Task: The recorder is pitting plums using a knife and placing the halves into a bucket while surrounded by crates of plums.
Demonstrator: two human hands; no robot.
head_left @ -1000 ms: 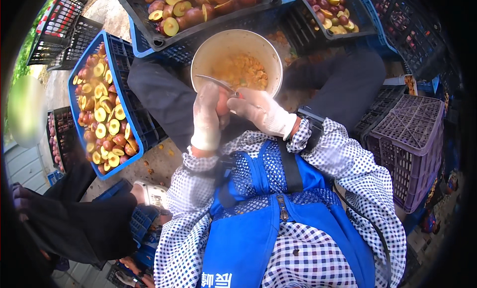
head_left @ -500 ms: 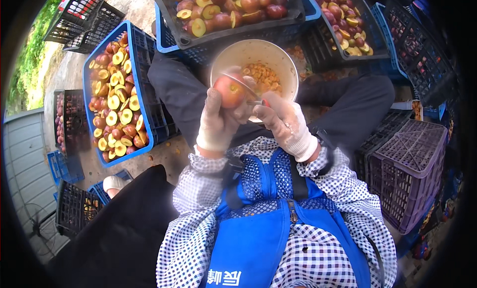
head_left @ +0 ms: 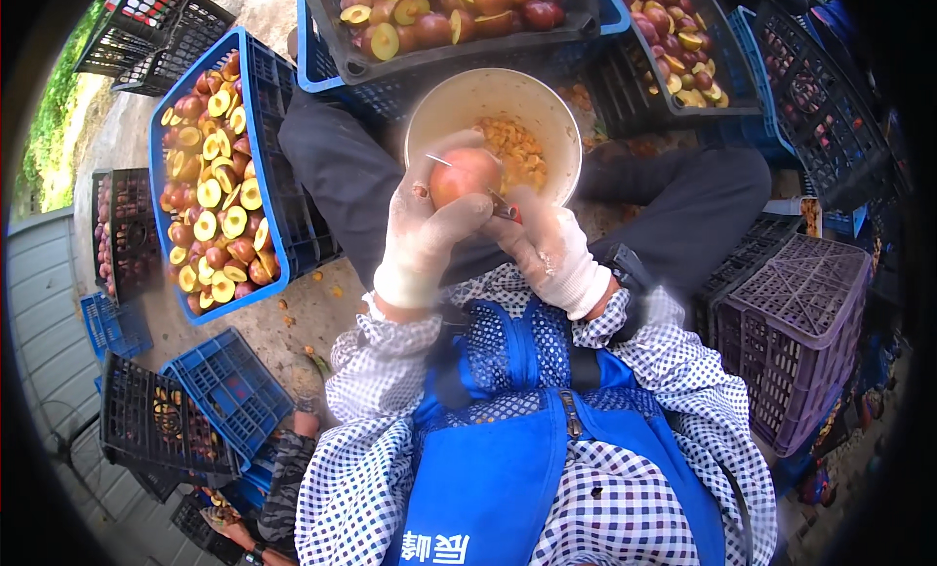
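My left hand (head_left: 422, 229), in a whitish knit glove, is closed around a reddish plum (head_left: 466, 174) above the near side of the bucket. My right hand (head_left: 551, 252), gloved alike, grips a small knife (head_left: 509, 211) with a red and dark handle, close against the plum's lower right. A thin blade tip shows at the plum's upper left; the rest of the blade is hidden by the fruit. Between my legs stands a cream bucket (head_left: 459, 96), with a heap of orange-brown plum stones (head_left: 517, 148) in it.
To the left a blue crate (head_left: 256, 176) is full of halved plums (head_left: 217, 190). Ahead stands a black crate (head_left: 468, 57) of plums, another black crate (head_left: 742, 98) to its right. A purple crate (head_left: 795, 337) sits at the right. At lower left are a blue crate (head_left: 229, 371) and another person's arm (head_left: 289, 478).
The knife has gone from across the plum's top to its far side, and my left hand has turned with the fruit. A dark-clothed figure at lower left has moved away, uncovering a blue crate.
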